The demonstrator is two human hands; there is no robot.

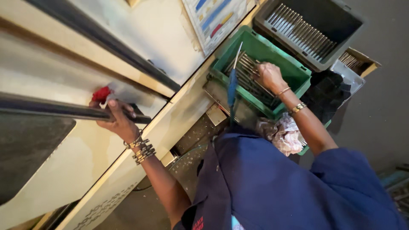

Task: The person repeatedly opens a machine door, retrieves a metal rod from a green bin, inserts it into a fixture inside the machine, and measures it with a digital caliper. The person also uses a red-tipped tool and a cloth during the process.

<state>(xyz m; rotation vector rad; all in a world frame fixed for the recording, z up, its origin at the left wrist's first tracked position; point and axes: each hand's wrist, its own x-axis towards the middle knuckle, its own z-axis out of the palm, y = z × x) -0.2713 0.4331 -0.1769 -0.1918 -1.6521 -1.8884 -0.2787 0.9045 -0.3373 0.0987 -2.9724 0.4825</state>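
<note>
The left hand is wrapped around the dark bar handle of the cream machine door, fingers curled over it with a scrap of red cloth just above the knuckles, a hold that steadies the body during the sideways lean. The right hand reaches into the green crate at the machine's edge, fingers bent down onto the metal rods stacked inside; it seems to pinch one, though the fingertips are hidden.
</note>
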